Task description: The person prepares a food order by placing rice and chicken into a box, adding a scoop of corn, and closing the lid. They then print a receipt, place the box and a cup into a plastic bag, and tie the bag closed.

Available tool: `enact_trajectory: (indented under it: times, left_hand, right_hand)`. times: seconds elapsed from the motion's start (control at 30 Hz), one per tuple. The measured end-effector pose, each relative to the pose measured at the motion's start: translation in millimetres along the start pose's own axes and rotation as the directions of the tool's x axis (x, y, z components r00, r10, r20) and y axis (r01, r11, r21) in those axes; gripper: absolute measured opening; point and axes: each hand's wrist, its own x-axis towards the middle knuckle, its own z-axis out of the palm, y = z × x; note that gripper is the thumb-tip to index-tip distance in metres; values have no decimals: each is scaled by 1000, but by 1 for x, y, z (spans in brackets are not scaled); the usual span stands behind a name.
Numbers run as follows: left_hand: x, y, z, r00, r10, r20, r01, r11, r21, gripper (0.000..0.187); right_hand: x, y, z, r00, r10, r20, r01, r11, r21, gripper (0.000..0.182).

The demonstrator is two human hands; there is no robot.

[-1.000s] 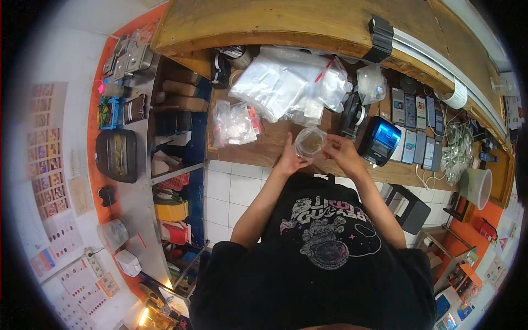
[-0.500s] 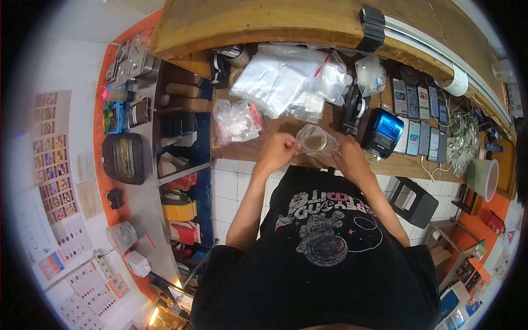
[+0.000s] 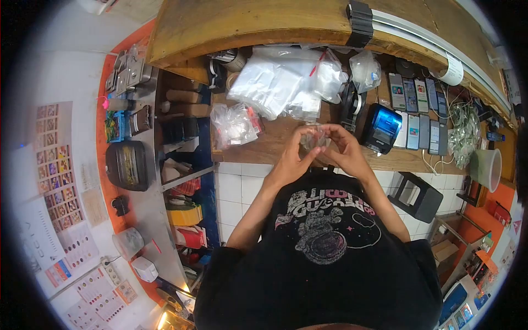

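Between my hands is a small clear plastic bag (image 3: 314, 142), held over the wooden counter's front edge. The fingers of my left hand (image 3: 291, 158) curl round its left side, thumb pointing inward. From the other side, my right hand (image 3: 348, 153) grips it with bent fingers, and the thumbs come close together below it. My fingers partly cover the bag, and its contents cannot be made out now. Past my hands lies a large stack of clear plastic bags (image 3: 264, 82). Beyond my right hand stands a black tape dispenser (image 3: 352, 107).
A blue-topped black printer (image 3: 383, 129) stands at right, beside rows of phones (image 3: 412, 132) with cables. Crumpled clear bags (image 3: 234, 125) lie on the counter (image 3: 258, 154) at left. A wooden shelf (image 3: 247, 33) overhangs the back. A black open-sided box (image 3: 415, 195) is below the counter.
My hands have come together round the bag; half a second ago they stretched it between them, with a round brownish thing showing inside. The view has shifted slightly.
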Motion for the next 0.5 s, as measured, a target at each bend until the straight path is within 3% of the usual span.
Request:
enact_trajectory:
  times: [0.13, 0.2, 0.43, 0.5]
  left_hand:
    - [6, -33, 12, 994, 30, -107, -42, 993, -109, 43]
    - [15, -37, 6, 992, -122, -12, 113, 948, -299, 37]
    - [36, -90, 39, 966, -213, -148, 82, 791, -607, 31]
    - [38, -81, 50, 927, -346, -147, 154, 706, -691, 30]
  right_hand:
    - [8, 18, -9, 1000, 19, 13, -19, 999, 26, 51]
    - [12, 26, -7, 992, 123, -43, -115, 983, 144, 58]
    - [28, 59, 2, 987, 147, -71, -134, 978, 157, 58]
    - [32, 84, -1, 973, 173, -150, -154, 979, 131, 55]
